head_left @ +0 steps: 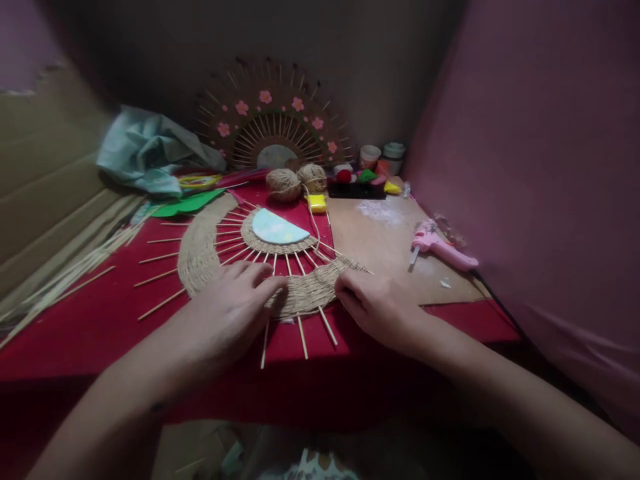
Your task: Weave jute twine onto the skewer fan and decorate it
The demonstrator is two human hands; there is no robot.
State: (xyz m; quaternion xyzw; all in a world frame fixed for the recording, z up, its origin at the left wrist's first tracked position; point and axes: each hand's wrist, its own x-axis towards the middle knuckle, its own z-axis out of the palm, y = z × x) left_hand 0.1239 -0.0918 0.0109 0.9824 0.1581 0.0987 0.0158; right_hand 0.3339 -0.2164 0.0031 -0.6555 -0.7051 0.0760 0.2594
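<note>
A half-round woven fan (310, 288) of twine and thin wooden sticks lies on the red cloth, its curved side toward me. At its centre is a pale blue half-disc (277, 227). My left hand (233, 303) grips the front of the twine band, thumb and fingers drawn together over it. At the band's right end, my right hand (373, 303) is closed with curled fingers on the weave; its fingertips are partly hidden. Bare stick ends stick out between my hands. A strand of twine (316, 230) runs from the balls of twine (285, 185) to the fan.
Behind stands a fan with pink flowers (265, 97). A pink glue gun (443, 247) lies on a brown board (350, 227) at right. Long pale sticks (75, 270) and a green sheet (187, 203) lie left. A yellow packet (317, 203) sits by the twine.
</note>
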